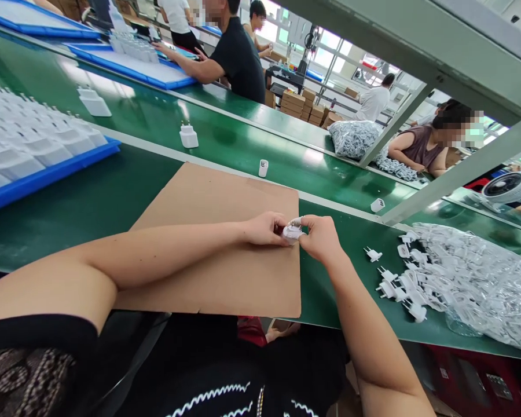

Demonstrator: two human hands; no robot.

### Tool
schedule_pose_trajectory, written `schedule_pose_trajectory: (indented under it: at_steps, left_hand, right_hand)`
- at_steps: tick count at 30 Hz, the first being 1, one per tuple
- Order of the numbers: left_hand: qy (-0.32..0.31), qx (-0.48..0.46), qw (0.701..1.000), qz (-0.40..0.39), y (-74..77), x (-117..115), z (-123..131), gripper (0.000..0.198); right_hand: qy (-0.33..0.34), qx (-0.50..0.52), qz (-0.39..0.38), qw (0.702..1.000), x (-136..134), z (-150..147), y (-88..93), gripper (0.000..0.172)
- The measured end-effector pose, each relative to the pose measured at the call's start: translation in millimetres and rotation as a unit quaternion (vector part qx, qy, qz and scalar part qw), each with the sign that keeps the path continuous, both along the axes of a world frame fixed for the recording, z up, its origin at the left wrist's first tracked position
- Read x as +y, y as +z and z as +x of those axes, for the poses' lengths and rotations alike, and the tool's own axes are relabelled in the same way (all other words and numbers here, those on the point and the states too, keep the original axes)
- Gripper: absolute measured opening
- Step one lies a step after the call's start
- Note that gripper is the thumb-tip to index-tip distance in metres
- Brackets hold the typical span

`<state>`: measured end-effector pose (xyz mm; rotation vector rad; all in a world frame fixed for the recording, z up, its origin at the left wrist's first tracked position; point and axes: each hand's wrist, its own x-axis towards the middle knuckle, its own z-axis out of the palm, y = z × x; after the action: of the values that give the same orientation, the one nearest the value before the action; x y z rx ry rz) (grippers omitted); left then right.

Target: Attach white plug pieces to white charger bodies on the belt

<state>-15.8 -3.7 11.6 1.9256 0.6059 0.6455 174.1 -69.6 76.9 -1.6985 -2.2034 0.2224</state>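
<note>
Over the right edge of a brown cardboard sheet (pixel 226 278), my two hands meet at a small white charger (pixel 292 231). My left hand (pixel 264 228) is closed on its left side, with the fingertips partly hidden. Thumb and fingers of my right hand (pixel 323 236) pinch it from the right. Whether it is one piece or two pressed together I cannot tell. A loose white plug piece (pixel 373 254) lies on the green bench right of my right hand, beside a heap of similar plug pieces (pixel 410 284) spilling from a clear plastic bag (pixel 481 278).
A blue-rimmed tray (pixel 56 165) full of white chargers stands at left. Several chargers, including one upright charger (pixel 189 136), sit on the green conveyor (pixel 230 145) beyond the bench. A slanting metal post (pixel 443 156) rises at right. Co-workers sit across the line.
</note>
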Motion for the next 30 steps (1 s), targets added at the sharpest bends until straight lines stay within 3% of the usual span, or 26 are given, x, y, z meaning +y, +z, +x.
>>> schedule_pose_trajectory:
  at_steps: [5, 11, 16, 18, 22, 30]
  left_hand:
    - [-0.042, -0.004, 0.999, -0.008, -0.5, 2.2, 0.1, 0.033]
    - [0.010, -0.009, 0.999, 0.040, -3.6, -4.8, 3.9, 0.028]
    - [0.026, 0.000, 0.999, 0.042, -5.3, -5.3, 4.5, 0.029]
    - [0.040, -0.012, 0.998, 0.049, -6.2, -5.0, 3.5, 0.028]
    - [0.048, -0.016, 0.997, 0.063, -7.6, -4.8, 1.7, 0.028]
    - [0.049, -0.014, 0.998, 0.037, -7.4, -5.6, 2.4, 0.025]
  right_hand:
    - [-0.012, -0.013, -0.023, 1.000, 0.5, -0.4, 4.6, 0.044]
    - [-0.090, 0.087, 0.021, 0.992, -12.7, -2.9, -17.1, 0.045]
    - [-0.096, 0.143, -0.038, 0.984, -7.9, 5.2, -22.4, 0.037]
    - [-0.072, 0.148, -0.007, 0.986, -5.6, 6.5, -24.6, 0.035]
    - [-0.018, 0.137, 0.127, 0.982, -8.4, 5.0, -32.6, 0.027]
    - [-0.015, 0.181, 0.147, 0.972, -12.8, 1.1, -39.1, 0.021]
